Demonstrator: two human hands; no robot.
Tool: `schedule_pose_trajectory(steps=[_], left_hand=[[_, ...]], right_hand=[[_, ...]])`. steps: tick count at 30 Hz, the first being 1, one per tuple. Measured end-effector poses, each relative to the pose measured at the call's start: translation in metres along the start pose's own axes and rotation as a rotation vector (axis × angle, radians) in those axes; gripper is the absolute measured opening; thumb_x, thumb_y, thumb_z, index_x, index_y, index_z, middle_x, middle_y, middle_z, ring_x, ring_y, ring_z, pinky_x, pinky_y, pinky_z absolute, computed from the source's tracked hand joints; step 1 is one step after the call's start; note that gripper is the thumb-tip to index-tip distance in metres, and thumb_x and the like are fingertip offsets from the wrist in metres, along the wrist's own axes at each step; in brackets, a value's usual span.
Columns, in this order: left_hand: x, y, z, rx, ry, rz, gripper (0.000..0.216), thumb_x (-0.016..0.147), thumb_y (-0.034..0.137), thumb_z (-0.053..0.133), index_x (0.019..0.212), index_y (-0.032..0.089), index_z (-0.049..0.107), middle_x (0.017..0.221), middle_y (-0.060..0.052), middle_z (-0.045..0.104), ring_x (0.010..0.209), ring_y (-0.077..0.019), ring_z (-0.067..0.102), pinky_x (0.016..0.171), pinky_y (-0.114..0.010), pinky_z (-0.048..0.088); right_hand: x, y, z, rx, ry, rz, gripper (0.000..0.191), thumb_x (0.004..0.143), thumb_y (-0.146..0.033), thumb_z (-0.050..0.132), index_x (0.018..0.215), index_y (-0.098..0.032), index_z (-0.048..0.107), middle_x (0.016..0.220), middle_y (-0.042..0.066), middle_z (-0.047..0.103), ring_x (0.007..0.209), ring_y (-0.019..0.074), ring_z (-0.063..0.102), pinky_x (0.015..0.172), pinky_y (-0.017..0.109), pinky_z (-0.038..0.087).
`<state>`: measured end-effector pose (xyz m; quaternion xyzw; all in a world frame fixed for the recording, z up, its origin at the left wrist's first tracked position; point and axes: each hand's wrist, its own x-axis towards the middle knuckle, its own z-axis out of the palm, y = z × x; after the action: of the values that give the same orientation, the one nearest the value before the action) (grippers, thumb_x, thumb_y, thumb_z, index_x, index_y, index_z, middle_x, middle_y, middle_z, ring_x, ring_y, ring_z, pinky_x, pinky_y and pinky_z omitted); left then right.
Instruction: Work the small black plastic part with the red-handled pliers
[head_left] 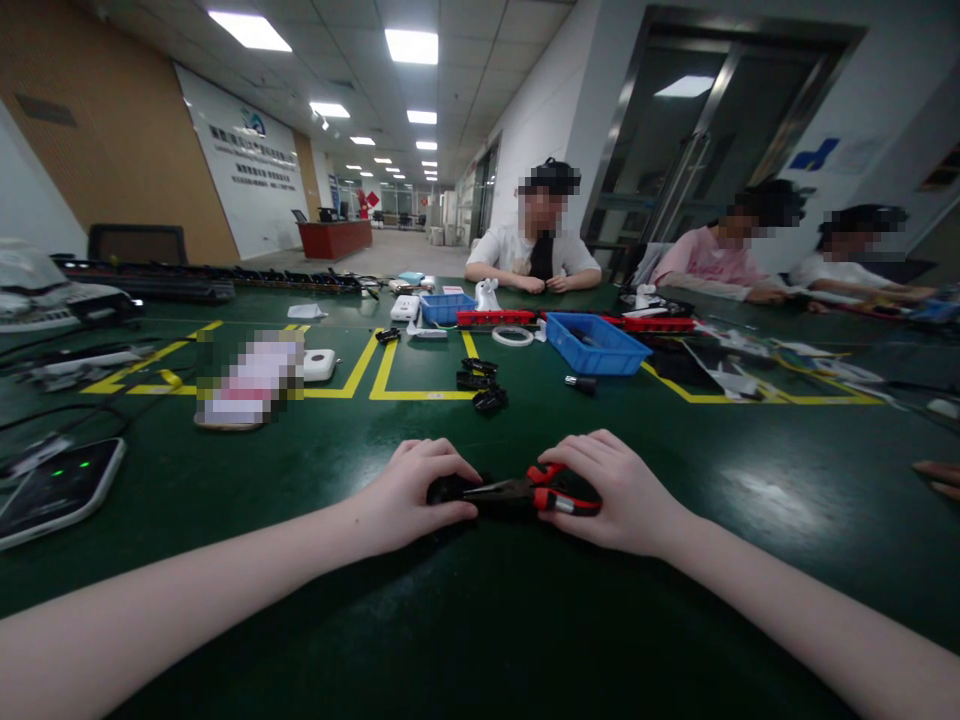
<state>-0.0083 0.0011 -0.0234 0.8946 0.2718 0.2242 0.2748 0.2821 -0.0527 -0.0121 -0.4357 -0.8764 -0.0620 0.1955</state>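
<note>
On the dark green surface [675,620], the right hand [615,495] grips red-and-black-handled steel pliers [525,490], stiff, best held by the handles, while the left hand [416,495] closes over a small black part [444,488] at their tip.

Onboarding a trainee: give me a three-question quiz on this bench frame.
1. True or false: the right hand holds the red-and-black pliers by the handles.
2. The left hand closes on: A) a small black part B) the tape roll C) the blue bin
3. What colour are the lines on the green table?

Key: 1 true; 2 A; 3 yellow.
</note>
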Motion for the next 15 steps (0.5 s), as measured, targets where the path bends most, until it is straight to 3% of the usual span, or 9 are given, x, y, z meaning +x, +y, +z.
schedule_pose_trajectory(steps=[3, 15], left_hand=[[-0.0011, 0.0047, -0.0015, 0.064, 0.033, -0.016, 0.025, 0.085, 0.035, 0.074, 0.108, 0.026, 0.068, 0.106, -0.002, 0.066, 0.106, -0.0238, 0.059, 0.105, -0.049, 0.03], [-0.0015, 0.0092, -0.0035, 0.113, 0.072, -0.052, 0.034, 0.08, 0.041, 0.076, 0.108, 0.023, 0.065, 0.107, -0.002, 0.065, 0.103, -0.0236, 0.059, 0.099, -0.045, 0.034]], right_hand=[[0.0, 0.0019, 0.0008, -0.021, 0.006, -0.012, 0.039, 0.079, -0.04, 0.072, 0.11, -0.02, 0.06, 0.102, 0.008, 0.071, 0.091, 0.025, 0.065, 0.081, 0.041, 0.045], [0.0014, 0.0103, -0.0033, -0.058, -0.006, 0.049, 0.033, 0.081, -0.042, 0.07, 0.106, -0.022, 0.061, 0.099, 0.006, 0.071, 0.085, 0.0234, 0.067, 0.076, 0.039, 0.046]])
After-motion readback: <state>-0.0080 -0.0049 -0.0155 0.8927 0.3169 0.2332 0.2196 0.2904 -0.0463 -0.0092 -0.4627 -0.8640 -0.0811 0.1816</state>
